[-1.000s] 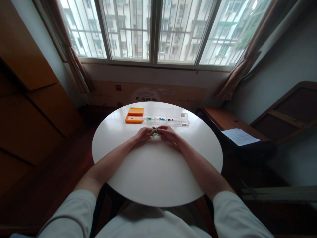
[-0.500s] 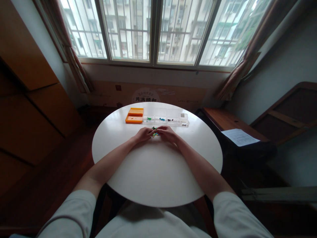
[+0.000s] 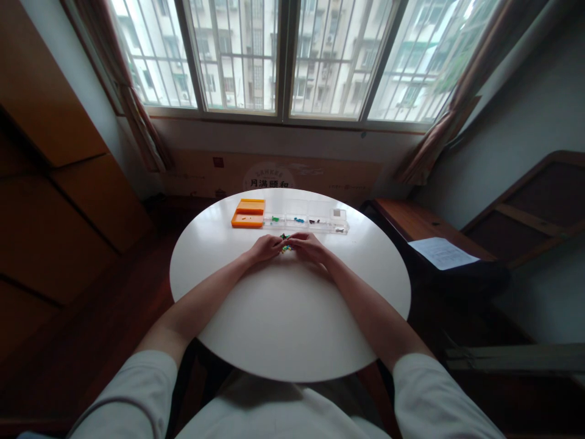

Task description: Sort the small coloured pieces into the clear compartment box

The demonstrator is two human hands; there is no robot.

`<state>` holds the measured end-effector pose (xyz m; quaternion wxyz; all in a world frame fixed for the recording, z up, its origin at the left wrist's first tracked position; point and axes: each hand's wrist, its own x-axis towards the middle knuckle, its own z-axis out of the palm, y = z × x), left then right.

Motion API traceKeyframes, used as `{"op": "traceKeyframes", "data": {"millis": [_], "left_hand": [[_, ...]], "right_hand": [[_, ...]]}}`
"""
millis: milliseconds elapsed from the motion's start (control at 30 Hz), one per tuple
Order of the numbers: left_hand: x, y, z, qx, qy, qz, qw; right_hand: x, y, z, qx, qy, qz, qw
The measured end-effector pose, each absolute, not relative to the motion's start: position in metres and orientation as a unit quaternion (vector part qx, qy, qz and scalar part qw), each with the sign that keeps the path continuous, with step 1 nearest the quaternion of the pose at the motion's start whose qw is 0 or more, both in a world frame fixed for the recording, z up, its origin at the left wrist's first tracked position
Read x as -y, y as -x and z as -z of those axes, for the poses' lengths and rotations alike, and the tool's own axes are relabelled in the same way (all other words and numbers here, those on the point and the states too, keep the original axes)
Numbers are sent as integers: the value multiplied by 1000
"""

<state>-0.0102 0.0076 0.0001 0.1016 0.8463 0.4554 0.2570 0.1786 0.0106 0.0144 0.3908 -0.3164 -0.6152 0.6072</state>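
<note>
My left hand [image 3: 265, 247] and my right hand [image 3: 311, 246] meet at the far middle of a round white table [image 3: 287, 317]. Their fingertips are pinched together on a small cluster of coloured pieces [image 3: 286, 246], green and blue among them. Both hands rest on the tabletop with fingers curled. Just beyond them lies a clear compartment box [image 3: 306, 222] holding a few small coloured bits, with an orange tray [image 3: 248, 213] at its left end.
A dark wooden side table with a sheet of paper [image 3: 442, 252] stands to the right. Wooden cabinets line the left wall. A barred window and a cardboard panel with printed characters are behind the table.
</note>
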Motion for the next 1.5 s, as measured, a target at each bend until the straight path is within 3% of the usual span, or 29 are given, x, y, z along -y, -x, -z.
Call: {"op": "traceKeyframes", "data": {"millis": [1500], "left_hand": [[-7, 11, -1, -452, -848, -256, 105]], "right_hand": [[-10, -177, -16, 632, 331, -586, 384]]}}
